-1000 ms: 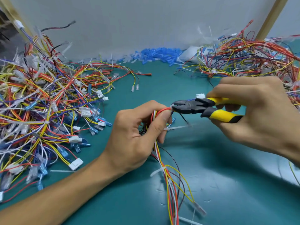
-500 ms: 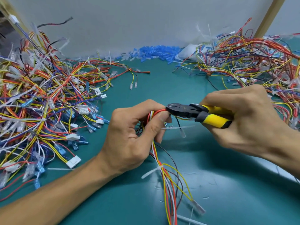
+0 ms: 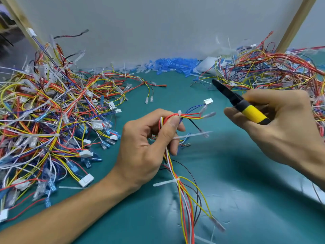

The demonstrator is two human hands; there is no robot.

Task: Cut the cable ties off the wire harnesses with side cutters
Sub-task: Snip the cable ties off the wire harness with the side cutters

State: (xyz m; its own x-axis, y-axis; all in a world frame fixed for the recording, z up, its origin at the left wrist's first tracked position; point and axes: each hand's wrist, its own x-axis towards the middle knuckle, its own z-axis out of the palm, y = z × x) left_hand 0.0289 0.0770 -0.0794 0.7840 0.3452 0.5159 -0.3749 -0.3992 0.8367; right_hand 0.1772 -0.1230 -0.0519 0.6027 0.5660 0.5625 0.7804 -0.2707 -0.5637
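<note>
A person's left hand, centre frame, grips a wire harness of red, yellow, white and dark wires above a green surface. The fingers are curled round the bundle and the thumb presses on it just beside a white cable tie that cinches the wires. Past the tie, the wires fan out to the right and end in clear sleeved terminals and a small white connector. A second tie sticks out to the right from below the fingers, its long tail nearly level. A third tie binds the harness lower down, where the wires trail toward the bottom edge of the frame. At right, the right hand holds the side cutters, fingers wrapped round the yellow-and-black handles. The black nose points to the upper left, clear of the harness and well apart from the tie; it is blurred, so whether it is parted cannot be told. A tangled heap of harnesses fills the left side of the frame, another heap the upper right. Between them, along the foot of a pale back panel, lies a drift of small blue sleeves.
</note>
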